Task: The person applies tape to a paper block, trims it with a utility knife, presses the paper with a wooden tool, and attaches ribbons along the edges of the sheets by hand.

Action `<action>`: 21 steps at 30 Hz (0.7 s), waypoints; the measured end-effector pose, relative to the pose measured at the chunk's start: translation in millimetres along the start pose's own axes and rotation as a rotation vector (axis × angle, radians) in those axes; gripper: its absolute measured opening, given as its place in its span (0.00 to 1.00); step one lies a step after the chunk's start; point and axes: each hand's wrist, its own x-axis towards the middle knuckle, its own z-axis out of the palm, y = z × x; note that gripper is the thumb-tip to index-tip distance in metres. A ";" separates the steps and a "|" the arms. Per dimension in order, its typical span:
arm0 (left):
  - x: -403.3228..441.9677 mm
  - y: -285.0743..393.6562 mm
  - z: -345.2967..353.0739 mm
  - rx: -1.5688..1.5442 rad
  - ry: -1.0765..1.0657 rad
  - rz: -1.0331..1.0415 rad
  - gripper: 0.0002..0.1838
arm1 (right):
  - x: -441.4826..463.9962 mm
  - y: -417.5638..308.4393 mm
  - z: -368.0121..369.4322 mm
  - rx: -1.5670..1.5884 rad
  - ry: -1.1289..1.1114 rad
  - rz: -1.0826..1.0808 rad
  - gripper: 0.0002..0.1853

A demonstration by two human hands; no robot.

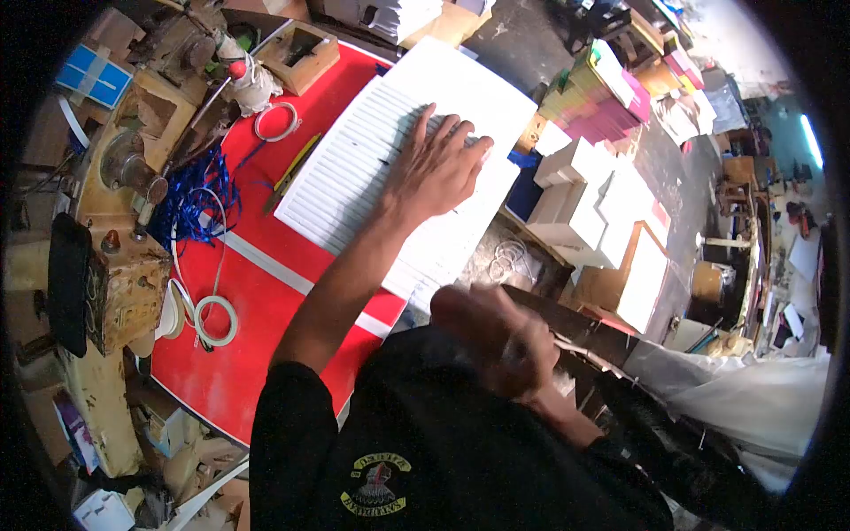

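My left hand (pixel 438 168) lies palm down with its fingers spread on a stack of white sheets (pixel 469 93). Along the side toward the machine, the sheets are fanned out in narrow, stepped edges. My right hand (pixel 505 341) is near my chest, just off the near corner of the stack. It is smeared by motion, so its fingers and anything in them cannot be made out. Under the stack is a red tabletop (pixel 266 341) with a pale stripe across it. A thin yellow pen-like tool (pixel 303 157) rests beside the fanned edges.
Left of the red top stands a worn cream machine (pixel 128 292). Blue shiny strips (pixel 195 199), a tape roll (pixel 215 336), another ring (pixel 292 133) and a wooden box (pixel 326 66) sit nearby. White boxes (pixel 567 208) and colored stacks (pixel 589 111) stand at right.
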 end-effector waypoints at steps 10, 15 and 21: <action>4.1 3.7 -7.2 -0.008 -0.097 -0.040 0.14 | 7.7 -24.6 -1.9 -0.014 0.003 -0.051 0.31; 1.3 5.0 -2.0 0.019 -0.046 -0.009 0.15 | 10.1 -19.3 -7.6 -0.163 -0.184 -0.129 0.32; -2.5 7.5 -15.7 0.004 -0.208 -0.089 0.22 | 30.7 -27.6 -12.3 -0.211 -0.045 -0.219 0.33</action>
